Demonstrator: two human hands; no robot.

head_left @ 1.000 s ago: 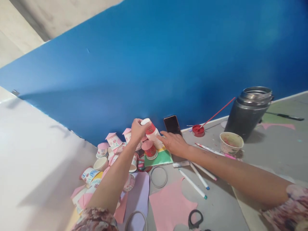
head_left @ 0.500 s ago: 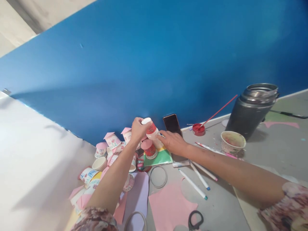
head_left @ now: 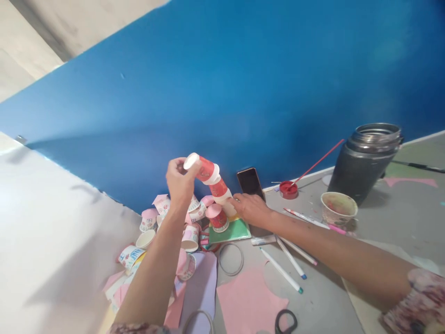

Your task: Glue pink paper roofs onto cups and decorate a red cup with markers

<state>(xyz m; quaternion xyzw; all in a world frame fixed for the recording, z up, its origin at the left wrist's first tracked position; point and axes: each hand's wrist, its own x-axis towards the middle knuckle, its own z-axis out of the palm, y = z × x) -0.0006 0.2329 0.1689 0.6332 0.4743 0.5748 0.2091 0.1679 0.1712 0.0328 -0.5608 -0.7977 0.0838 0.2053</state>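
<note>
My left hand [head_left: 180,182] grips the white end of a red-and-white paper cup [head_left: 206,170], which is tilted and raised against the blue wall. Below it a second red-and-white paper cup [head_left: 219,189] touches its rim, also tilted. My right hand [head_left: 251,208] is at the lower end of that second cup, fingers closed on it. Just beneath stands a red paper cup with a pink top [head_left: 217,217], on a green-and-yellow packet [head_left: 234,231]. A phone [head_left: 250,182] leans by the wall behind my right hand.
Decorated paper cups [head_left: 149,219] crowd the left. In front lie a tape ring [head_left: 242,264], pink paper [head_left: 243,297], scissors [head_left: 295,320] and several markers [head_left: 281,270]. Rightward are a red paint pot [head_left: 288,191], a used paper cup [head_left: 339,211] and a dark flask [head_left: 361,167].
My left hand has moved up and left, drawing one red cup out, so two red cups now show end to end. My right hand has stayed nearly in place.
</note>
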